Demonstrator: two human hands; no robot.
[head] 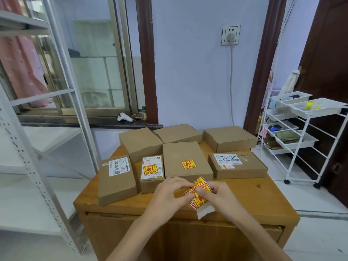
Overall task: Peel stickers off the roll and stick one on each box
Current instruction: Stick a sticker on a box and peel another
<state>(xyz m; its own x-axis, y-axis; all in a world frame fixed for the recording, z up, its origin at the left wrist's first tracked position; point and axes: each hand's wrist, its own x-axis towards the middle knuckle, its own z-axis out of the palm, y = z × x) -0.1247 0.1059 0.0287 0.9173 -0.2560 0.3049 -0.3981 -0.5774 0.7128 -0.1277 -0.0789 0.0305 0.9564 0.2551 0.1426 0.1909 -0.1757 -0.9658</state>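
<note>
Both your hands gripped the sticker roll over the near edge of the table.

Your left hand (170, 192) pinched the roll (197, 193) at its upper left, while your right hand (219, 194) clamped it from the right, thumb on top. White backing paper (206, 211) hung below. Beyond, seven cardboard boxes lay on the wooden table (263, 196); the middle box (186, 159) and the small box (151, 171) left of it each carried a yellow sticker.
</note>
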